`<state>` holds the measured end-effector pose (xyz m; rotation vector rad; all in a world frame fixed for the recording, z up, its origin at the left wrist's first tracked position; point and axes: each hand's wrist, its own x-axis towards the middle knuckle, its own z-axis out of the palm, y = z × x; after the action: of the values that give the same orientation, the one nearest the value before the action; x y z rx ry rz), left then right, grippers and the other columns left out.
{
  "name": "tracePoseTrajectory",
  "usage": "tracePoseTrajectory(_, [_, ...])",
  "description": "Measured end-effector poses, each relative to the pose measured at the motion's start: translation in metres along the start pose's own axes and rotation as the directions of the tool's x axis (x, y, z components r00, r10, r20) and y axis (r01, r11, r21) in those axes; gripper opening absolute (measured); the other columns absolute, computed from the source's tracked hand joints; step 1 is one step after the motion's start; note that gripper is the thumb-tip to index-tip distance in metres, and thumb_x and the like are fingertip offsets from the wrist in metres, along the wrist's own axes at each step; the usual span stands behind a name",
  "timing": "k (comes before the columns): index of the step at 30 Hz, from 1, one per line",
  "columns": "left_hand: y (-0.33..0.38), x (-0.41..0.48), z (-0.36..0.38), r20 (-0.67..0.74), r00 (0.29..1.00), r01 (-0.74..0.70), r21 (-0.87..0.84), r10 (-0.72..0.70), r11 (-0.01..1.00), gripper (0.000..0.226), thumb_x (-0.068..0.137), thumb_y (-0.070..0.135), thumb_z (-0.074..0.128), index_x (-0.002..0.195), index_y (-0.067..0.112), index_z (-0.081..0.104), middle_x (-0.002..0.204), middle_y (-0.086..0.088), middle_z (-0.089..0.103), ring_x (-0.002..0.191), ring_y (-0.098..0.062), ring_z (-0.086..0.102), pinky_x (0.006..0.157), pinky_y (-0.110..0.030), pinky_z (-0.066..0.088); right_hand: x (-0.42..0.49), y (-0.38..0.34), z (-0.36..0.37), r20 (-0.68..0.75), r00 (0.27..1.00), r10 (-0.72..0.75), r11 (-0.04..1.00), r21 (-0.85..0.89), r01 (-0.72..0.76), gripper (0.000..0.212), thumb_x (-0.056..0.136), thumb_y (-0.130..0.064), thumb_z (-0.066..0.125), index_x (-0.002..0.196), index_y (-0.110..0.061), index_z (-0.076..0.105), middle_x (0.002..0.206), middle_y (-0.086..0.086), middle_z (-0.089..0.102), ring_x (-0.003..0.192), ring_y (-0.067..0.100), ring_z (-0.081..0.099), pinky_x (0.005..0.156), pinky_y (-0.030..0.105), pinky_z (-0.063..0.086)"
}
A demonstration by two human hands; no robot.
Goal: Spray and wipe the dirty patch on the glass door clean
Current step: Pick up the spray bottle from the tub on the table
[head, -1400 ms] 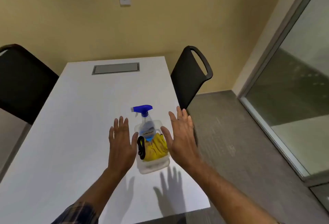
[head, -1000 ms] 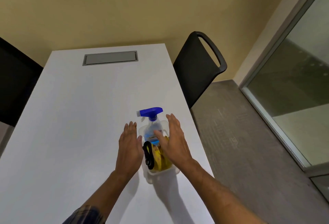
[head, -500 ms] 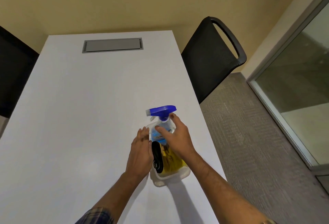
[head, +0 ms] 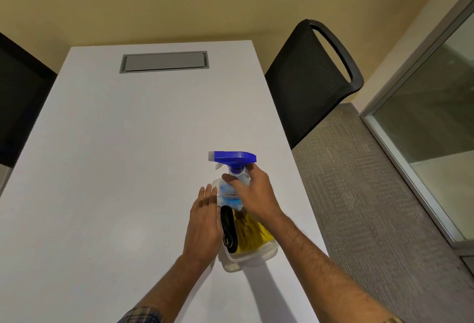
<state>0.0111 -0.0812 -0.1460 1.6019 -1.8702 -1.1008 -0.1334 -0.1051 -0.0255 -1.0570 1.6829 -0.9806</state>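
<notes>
A clear spray bottle with a blue trigger head [head: 232, 157] stands in a clear plastic tub [head: 252, 254] near the right edge of the white table [head: 115, 156]. A yellow cloth [head: 252, 235] and a black coiled strap [head: 228, 230] lie in the tub beside it. My right hand [head: 252, 191] is wrapped around the bottle's neck and shoulder. My left hand [head: 205, 222] rests flat against the tub's left side, fingers together. The glass door [head: 431, 122] is at the right; no dirty patch shows on it from here.
A black mesh chair [head: 310, 79] stands at the table's right side, between table and door. Another dark chair [head: 18, 102] is at the left. A grey cable hatch [head: 164, 61] sits in the far tabletop. Grey carpet [head: 359, 207] runs along the right.
Both hands came down from hovering open above the tub. My right hand closed around the bottle, my left hand settled against the tub's side. The view has moved closer.
</notes>
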Motion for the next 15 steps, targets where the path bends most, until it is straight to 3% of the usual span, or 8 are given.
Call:
tracePoseTrajectory(3, [0.011,0.003,-0.007,-0.034,0.999,0.007,0.059,-0.005,0.998,0.059,0.098,0.055,0.016,0.154,0.040,0.003,0.171,0.005,0.007,0.159,-0.015,0.005,0.130,-0.048,0.015,-0.002,-0.008,-0.004,-0.003,1.000,-0.017,0.999,0.038,0.017,0.037,0.093,-0.030,0.071,0.123,-0.031,0.049,0.119,-0.011,0.055,0.105,0.010,0.055,0.074,0.006,0.041])
tracePoseTrajectory(8, [0.046,0.006,-0.020,-0.117,0.989,-0.085,0.012,0.085,0.996,0.063,0.099,0.054,0.028,0.157,0.033,0.019,0.169,0.005,0.022,0.156,-0.016,0.021,0.127,-0.037,0.020,-0.009,-0.027,-0.017,-0.042,0.998,-0.046,0.991,0.122,0.051,0.038,0.093,-0.031,0.071,0.124,-0.029,0.051,0.122,-0.010,0.058,0.103,0.010,0.059,0.076,0.007,0.046])
tracePoseTrajectory(11, [0.070,0.004,-0.027,-0.137,0.982,-0.128,0.016,0.129,0.992,0.079,0.090,0.068,0.034,0.157,0.028,0.025,0.164,0.004,0.032,0.150,-0.018,0.033,0.118,-0.031,0.026,-0.019,-0.042,-0.026,-0.068,0.995,-0.077,0.987,0.135,0.086,0.045,0.093,-0.033,0.071,0.132,-0.025,0.052,0.123,-0.011,0.058,0.103,0.009,0.060,0.067,0.002,0.047])
tracePoseTrajectory(13, [0.086,0.000,-0.029,-0.173,0.975,-0.147,-0.034,0.139,0.989,0.088,0.083,0.080,0.038,0.154,0.028,0.031,0.159,0.002,0.041,0.144,-0.018,0.041,0.116,-0.034,0.034,-0.028,-0.052,-0.033,-0.093,0.991,-0.098,0.983,0.144,0.111,0.044,0.093,-0.033,0.071,0.132,-0.025,0.053,0.123,-0.012,0.060,0.103,0.008,0.061,0.066,0.001,0.047])
tracePoseTrajectory(15, [0.101,-0.004,-0.031,-0.198,0.972,-0.150,-0.103,0.127,0.983,0.084,0.082,0.078,0.050,0.149,0.030,0.036,0.153,0.001,0.047,0.136,-0.020,0.051,0.114,-0.040,0.044,-0.038,-0.060,-0.041,-0.122,0.986,-0.115,0.978,0.161,0.134,0.038,0.093,-0.035,0.071,0.126,-0.030,0.053,0.123,-0.011,0.063,0.100,0.006,0.063,0.071,0.004,0.049])
